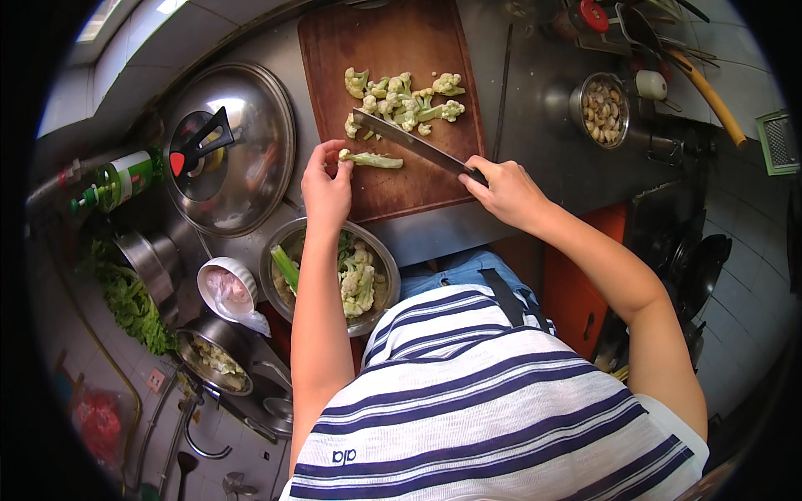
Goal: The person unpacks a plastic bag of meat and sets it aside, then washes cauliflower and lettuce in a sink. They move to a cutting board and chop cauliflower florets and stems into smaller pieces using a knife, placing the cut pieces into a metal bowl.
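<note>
On a brown wooden cutting board (pixel 388 44) lie several pale cauliflower florets (pixel 404 100), loosely heaped. My right hand (pixel 504 188) grips the black handle of a kitchen knife (pixel 416 145), whose blade slants up and left across the board, close to the florets. Below the blade is a long cauliflower stem piece (pixel 376 160). The thumb and fingers of my left hand (pixel 329 181) pinch its left end near the board's left edge. Under my left forearm stands a metal bowl (pixel 393 275) with cauliflower (pixel 357 282) and a green stalk (pixel 285 266) in it.
A large pot lid (pixel 263 125) leans left of the board, near a green pump bottle (pixel 128 178). A white bowl (pixel 210 275) with a plastic bag, leafy greens (pixel 135 307) and a metal pot (pixel 188 363) stand lower left. At right is a bowl of garlic cloves (pixel 604 109).
</note>
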A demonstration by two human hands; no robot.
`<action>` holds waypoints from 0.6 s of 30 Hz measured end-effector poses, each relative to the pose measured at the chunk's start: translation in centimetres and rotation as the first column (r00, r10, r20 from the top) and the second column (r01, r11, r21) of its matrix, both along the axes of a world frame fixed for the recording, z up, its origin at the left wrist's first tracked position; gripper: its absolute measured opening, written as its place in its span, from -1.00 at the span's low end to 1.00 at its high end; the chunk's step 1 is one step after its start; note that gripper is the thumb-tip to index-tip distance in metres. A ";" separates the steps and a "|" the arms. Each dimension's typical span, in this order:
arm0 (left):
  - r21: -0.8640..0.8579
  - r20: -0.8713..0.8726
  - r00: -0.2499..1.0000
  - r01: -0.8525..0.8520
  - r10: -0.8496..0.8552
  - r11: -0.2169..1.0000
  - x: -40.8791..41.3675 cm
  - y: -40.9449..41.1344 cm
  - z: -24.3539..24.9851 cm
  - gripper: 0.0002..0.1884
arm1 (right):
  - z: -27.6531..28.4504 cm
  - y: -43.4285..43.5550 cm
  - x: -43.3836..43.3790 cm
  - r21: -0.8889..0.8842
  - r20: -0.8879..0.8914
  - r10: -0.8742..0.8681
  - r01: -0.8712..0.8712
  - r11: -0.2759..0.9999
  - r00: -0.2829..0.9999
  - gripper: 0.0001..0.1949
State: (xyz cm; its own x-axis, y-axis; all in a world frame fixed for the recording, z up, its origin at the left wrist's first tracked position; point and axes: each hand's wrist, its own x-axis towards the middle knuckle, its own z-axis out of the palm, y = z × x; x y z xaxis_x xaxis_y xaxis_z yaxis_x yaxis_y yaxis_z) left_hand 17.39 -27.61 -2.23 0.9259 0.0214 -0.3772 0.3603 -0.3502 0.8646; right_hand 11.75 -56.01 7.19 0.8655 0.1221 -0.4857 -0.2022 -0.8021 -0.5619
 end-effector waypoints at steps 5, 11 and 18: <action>0.085 0.150 0.968 0.190 -0.201 0.978 1.8 0.3 1.9 -0.80 | 1.2 0.1 -1.5 0.082 -0.100 -0.151 0.159 0.984 0.983 -0.71; 0.299 0.362 0.932 -0.096 -0.020 0.949 1.5 -0.9 1.5 -0.67 | 2.0 -0.3 -3.5 0.089 -0.139 -0.202 0.215 0.972 0.970 -0.71; 0.519 0.117 0.991 -0.009 -0.061 0.854 -1.7 -4.8 0.6 -0.61 | 2.8 -0.5 -3.1 0.022 -0.090 -0.095 0.097 0.995 0.991 -0.77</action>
State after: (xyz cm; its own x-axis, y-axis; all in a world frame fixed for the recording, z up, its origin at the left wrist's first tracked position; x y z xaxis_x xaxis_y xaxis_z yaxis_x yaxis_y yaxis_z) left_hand 15.69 -32.44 -1.59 0.9672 0.1564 -0.2001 0.2465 -0.7673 0.5920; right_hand 8.65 -56.49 10.02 0.8278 0.0540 -0.5585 -0.3275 -0.7617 -0.5591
